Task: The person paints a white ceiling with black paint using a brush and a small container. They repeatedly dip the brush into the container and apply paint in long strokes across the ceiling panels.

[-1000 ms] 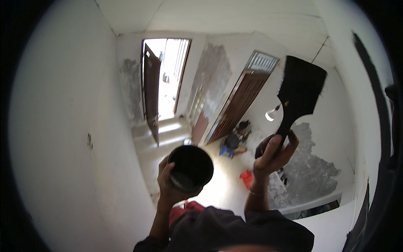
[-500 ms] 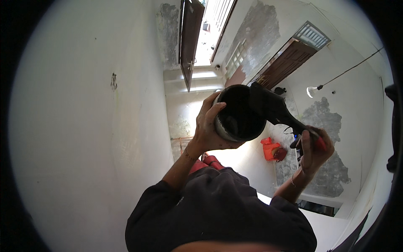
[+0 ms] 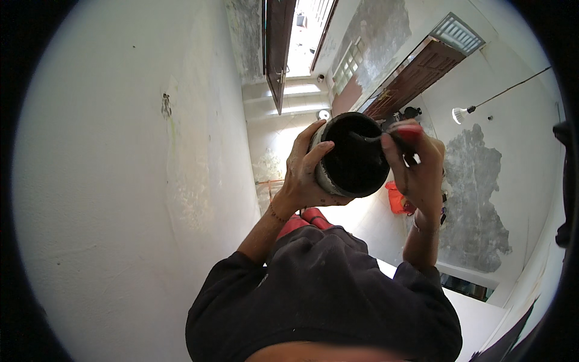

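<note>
Brush (image 3: 366,139) dipped into black pot (image 3: 356,172) across right edge of rim, bristles lost in dark interior. Red-ended handle pinched in right hand (image 3: 420,166). Pot held up, mouth facing camera, left side clasped by left hand (image 3: 303,172), thumb hooked over rim. Orange-red bag (image 3: 395,199) seen on floor (image 3: 377,238), partly hidden behind right hand; bulb (image 3: 461,115) hung on cord farther right.

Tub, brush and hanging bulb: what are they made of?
The tub looks like plastic, maybe metal: a smooth round wall, dull and smeared pale outside, dark inside. The brush is dark and blurred; its red end could be painted wood or plastic. The bulb looks like smooth white plastic, maybe glass, from its pale rounded body.
</note>
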`<state>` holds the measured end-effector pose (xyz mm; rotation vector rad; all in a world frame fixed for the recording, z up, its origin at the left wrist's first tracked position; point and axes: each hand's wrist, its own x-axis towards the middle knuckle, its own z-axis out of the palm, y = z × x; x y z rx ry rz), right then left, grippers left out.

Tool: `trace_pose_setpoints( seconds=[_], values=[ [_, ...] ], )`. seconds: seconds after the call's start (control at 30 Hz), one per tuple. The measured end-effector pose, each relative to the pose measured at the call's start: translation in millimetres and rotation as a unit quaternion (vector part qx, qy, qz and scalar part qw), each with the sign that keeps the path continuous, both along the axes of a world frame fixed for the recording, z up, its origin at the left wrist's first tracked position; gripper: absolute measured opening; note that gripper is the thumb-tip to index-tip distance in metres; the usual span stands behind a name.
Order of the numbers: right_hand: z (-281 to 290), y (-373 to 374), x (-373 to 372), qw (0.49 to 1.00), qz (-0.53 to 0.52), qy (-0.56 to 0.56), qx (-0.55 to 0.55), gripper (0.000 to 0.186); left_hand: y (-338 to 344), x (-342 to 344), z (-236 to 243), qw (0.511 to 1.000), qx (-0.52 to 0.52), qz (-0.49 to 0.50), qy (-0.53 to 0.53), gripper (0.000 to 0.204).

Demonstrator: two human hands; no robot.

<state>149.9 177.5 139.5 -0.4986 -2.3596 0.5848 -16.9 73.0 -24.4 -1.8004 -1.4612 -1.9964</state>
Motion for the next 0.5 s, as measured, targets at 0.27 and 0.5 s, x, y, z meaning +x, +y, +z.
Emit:
trace_pose_setpoints(
  seconds=[0.27, 0.5],
  values=[
    [-4, 0, -16, 0.998, 0.013, -0.055, 0.022, 0.020, -2, 6, 1, 1.000, 0.010, -0.003, 0.006, 0.123],
    [-5, 4, -8, 0.998, 0.032, -0.028, 0.053, 0.019, -4, 8, -1, 1.000, 0.010, 0.005, 0.003, 0.121]
  ],
)
